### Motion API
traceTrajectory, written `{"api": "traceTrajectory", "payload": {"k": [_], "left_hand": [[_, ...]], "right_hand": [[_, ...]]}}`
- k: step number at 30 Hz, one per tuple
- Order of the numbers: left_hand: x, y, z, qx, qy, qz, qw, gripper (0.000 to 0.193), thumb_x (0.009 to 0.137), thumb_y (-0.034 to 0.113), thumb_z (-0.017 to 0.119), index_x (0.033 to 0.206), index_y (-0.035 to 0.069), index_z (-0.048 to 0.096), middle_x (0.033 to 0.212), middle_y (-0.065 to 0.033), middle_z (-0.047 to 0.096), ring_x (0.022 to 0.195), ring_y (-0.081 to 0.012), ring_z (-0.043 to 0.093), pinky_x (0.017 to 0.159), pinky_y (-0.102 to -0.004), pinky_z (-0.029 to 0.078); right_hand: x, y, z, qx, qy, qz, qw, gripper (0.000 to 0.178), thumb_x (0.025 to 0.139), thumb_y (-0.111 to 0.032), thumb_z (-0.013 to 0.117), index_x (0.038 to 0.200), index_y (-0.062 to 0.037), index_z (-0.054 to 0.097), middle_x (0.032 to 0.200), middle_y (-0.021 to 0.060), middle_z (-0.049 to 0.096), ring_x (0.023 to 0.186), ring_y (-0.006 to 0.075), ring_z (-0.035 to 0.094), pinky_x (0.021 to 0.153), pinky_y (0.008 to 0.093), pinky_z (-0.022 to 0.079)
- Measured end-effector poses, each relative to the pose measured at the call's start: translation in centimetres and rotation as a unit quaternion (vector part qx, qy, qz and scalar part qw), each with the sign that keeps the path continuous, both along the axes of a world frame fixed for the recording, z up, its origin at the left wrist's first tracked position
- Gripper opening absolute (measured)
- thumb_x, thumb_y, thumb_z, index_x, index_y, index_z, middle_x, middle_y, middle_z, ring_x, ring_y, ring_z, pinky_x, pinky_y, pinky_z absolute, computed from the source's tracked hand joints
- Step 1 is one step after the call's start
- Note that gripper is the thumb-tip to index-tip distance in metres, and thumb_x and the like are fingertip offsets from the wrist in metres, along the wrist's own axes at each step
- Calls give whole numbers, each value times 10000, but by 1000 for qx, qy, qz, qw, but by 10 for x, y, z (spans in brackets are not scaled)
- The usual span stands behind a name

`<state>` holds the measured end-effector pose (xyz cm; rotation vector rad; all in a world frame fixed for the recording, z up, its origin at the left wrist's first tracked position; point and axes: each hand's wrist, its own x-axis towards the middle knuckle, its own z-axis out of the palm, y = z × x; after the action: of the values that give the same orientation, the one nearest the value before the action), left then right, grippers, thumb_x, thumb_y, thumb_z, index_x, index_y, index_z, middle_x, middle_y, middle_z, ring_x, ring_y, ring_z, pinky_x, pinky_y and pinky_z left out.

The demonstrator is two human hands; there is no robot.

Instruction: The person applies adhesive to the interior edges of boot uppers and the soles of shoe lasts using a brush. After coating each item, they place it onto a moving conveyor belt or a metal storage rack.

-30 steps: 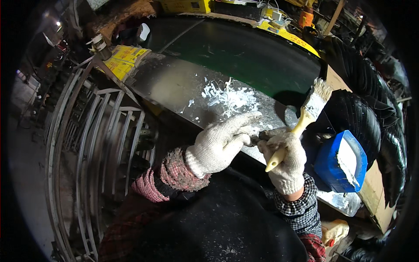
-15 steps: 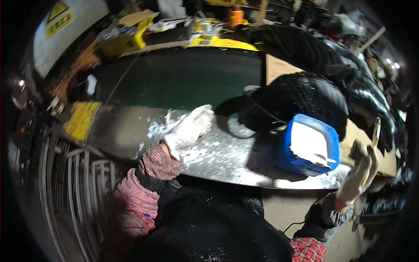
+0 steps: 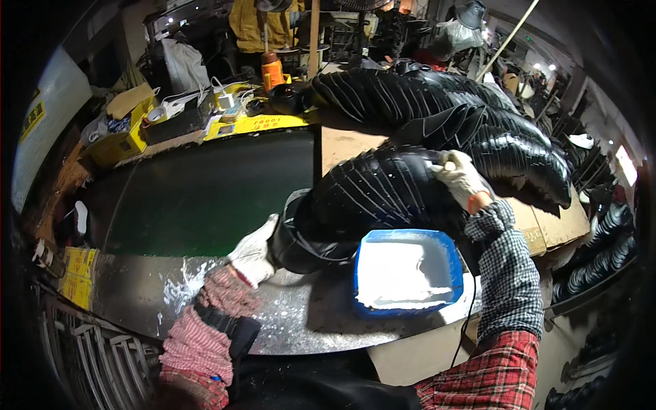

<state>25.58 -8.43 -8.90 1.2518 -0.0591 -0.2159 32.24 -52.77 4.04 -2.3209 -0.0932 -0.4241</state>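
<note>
A long stack of nested, curved black sheets [image 3: 383, 188] lies across the bench, glossy with pale lines along the edges. Its near left end opens like a loop. Against that end rests my left hand [image 3: 253, 254] in a white glove; its fingers close at the outermost sheet and are partly hidden. My right hand [image 3: 462, 176], also gloved, has its fingers curled over the top of the same stack farther right. In front of the stack stands a blue tub [image 3: 361, 273] of thick white paste [image 3: 403, 268], close to my right forearm.
The metal bench edge [image 3: 287, 318] is smeared with white paste, beside a dark green work surface [image 3: 205, 198]. More black stacks [image 3: 403, 96] lie behind on cardboard. A yellow box [image 3: 133, 140] and an orange bottle [image 3: 272, 72] stand at the back. A dark cord [image 3: 467, 314] hangs near my right arm.
My right hand has moved from beyond the tub's right side up onto the black stack. My left hand has gone from the smeared bench to the stack's end. The view has shifted right and up.
</note>
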Motion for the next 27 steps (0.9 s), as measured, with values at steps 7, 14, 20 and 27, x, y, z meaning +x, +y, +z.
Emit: {"api": "traceTrajectory", "payload": {"k": [7,14,20,27], "left_hand": [[-45,19,95,-267,224,78,934,327,966,297,503,1094,13,604,1069,-127,656,1001,-246,630,922,-405,506],[-137,85,163,163,-186,279,928,340,902,244,607,1090,-28,525,1003,-91,613,870,-149,615,787,-271,515],[-211,117,166,594,-62,65,799,311,792,174,686,1043,13,596,834,-116,671,782,-137,636,719,-272,504],[-217,143,157,583,-205,185,764,401,747,91,665,1128,11,571,1012,-121,646,970,-260,624,826,-343,496]], "right_hand": [[-30,84,50,-181,20,172,968,362,759,-272,710,1027,-68,574,926,156,606,879,290,599,776,366,476],[-104,86,96,-245,-280,39,928,191,832,-214,656,1001,-136,614,837,98,604,727,275,592,642,363,497],[-211,81,66,224,-158,61,960,178,861,-61,637,1023,9,629,917,82,658,737,112,607,663,227,501],[-236,102,30,90,-150,-36,984,181,843,-192,699,889,-18,676,725,93,659,628,153,623,584,258,487]]}}
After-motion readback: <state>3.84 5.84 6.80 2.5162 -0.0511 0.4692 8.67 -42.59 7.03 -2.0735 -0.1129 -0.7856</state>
